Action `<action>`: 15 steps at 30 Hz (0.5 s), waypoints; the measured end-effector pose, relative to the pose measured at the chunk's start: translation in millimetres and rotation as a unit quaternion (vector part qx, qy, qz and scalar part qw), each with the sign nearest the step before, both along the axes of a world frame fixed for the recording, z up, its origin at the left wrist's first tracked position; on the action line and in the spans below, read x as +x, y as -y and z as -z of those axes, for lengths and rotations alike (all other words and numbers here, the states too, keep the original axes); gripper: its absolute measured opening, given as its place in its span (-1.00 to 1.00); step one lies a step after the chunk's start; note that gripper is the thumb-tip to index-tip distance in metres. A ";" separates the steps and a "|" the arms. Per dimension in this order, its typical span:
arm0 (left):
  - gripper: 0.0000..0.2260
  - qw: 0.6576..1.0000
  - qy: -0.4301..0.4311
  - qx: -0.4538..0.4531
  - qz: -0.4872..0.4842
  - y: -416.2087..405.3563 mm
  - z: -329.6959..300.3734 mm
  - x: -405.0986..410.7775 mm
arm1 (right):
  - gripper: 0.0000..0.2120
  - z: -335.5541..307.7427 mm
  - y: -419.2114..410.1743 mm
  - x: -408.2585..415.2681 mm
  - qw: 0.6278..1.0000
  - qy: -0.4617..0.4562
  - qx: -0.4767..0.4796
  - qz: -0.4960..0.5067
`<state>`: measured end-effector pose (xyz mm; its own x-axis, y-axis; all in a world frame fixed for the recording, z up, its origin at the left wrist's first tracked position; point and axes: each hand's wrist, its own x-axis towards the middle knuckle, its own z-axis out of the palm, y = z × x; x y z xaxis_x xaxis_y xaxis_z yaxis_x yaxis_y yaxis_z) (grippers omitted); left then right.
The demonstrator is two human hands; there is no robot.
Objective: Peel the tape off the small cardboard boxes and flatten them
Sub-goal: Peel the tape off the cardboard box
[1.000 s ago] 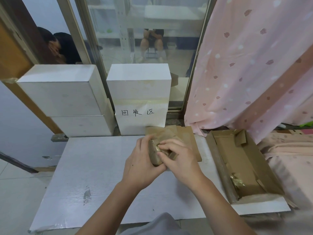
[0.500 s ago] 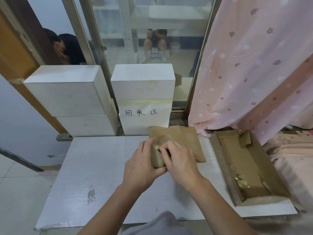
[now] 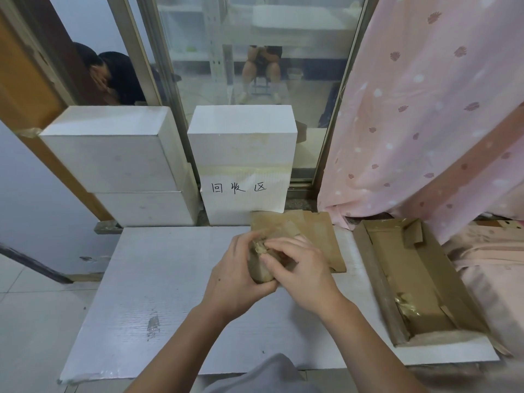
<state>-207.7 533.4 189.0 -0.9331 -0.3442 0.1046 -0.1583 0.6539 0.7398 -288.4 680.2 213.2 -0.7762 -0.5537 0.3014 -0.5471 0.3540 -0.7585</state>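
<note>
The small box (image 3: pixel 259 266) is matt brown cardboard with a crinkled glossy tape scrap (image 3: pixel 258 246) at its top, the table (image 3: pixel 158 279) is white with a fine ribbed grain (scuffed in one spot), the curtain (image 3: pixel 425 109) is soft pink cloth.

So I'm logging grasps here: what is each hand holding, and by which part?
The left hand grips the small cardboard box around its body; the right hand pinches at tape on its top end.

Home room: pink curtain (image 3: pixel 425 109), glass door (image 3: pixel 255 80).
</note>
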 end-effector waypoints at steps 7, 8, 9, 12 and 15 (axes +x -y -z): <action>-0.24 1.000 -0.001 -0.013 0.019 0.9 2.7 -2.2 | -0.91 0.5 7.5 3.0 0.997 0.050 -0.037 0.044; -0.23 1.000 -0.003 -0.012 0.021 1.6 3.0 -2.1 | -0.89 -1.7 7.0 2.9 0.994 0.080 -0.058 0.052; -0.22 1.000 -0.006 -0.011 0.022 2.3 3.3 -2.0 | -0.87 -4.1 6.6 2.3 0.988 0.112 -0.081 0.063; -0.20 0.999 -0.017 -0.017 0.025 4.0 4.0 -2.2 | -0.80 -7.2 7.7 1.4 0.979 0.143 -0.114 0.094; -0.21 0.999 -0.021 -0.009 0.024 5.3 2.5 -1.8 | -0.79 -6.0 10.9 3.3 0.981 0.127 -0.111 0.100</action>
